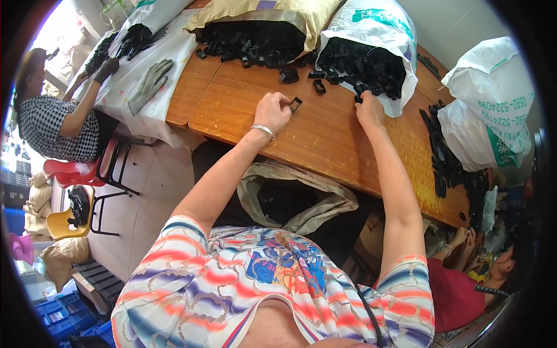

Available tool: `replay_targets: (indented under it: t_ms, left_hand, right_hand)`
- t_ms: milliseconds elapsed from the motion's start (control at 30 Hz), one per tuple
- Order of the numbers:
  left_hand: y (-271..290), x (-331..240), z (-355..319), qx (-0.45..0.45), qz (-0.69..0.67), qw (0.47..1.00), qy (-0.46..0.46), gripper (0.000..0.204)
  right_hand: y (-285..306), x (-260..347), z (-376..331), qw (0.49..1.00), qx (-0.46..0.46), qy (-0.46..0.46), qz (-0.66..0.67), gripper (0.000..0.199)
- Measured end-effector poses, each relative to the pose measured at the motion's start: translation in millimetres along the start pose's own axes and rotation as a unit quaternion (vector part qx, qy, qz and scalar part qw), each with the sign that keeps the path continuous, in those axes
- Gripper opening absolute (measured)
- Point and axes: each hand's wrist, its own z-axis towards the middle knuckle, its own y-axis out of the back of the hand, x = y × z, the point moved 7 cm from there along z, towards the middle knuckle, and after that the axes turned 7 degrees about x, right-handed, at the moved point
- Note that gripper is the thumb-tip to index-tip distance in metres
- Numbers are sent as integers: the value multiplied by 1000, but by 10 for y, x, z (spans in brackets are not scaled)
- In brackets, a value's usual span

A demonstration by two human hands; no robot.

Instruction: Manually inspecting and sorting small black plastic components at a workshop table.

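Note:
Between the fingertips of my left hand [274, 113] is a small black rectangular plastic frame [296, 104], held just above the wooden table [325, 139]. My right hand [370, 110] reaches to the mouth of a white woven sack [377, 36], its fingers pinching a small black plastic piece [358, 99]. Black plastic parts [362, 64] fill that sack and spill out onto the table. To its left lies a tan sack [278, 14], also full of black parts. A few loose pieces [319, 87] lie between the two sacks and my hands.
An open sack [249, 194] with dark contents sits at my lap below the table edge. Long black strips [444, 151] and white bags [493, 104] line the right side. A grey glove [149, 87] lies at left. Co-workers sit at far left [61, 124] and lower right [455, 296].

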Motion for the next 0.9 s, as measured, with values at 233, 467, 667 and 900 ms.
replay_targets:
  t_ms: [233,467,667,900]
  left_hand:
    - [-78,-120,-80,78,3,997,10,22]
    - [-75,-450,-112,103,176,973,-109,21]
    - [-108,-624,-169,83,189,972,-112,36]
    - [-255,-530,-236,40,123,973,-193,45]
  right_hand:
    - [-211,18,-233,980,68,-33,187,19]
    - [-171,106,-480,970,28,87,226,14]
    - [31,340,-683,978,10,133,158,17]
    - [130,533,-800,961,29,174,211,22]
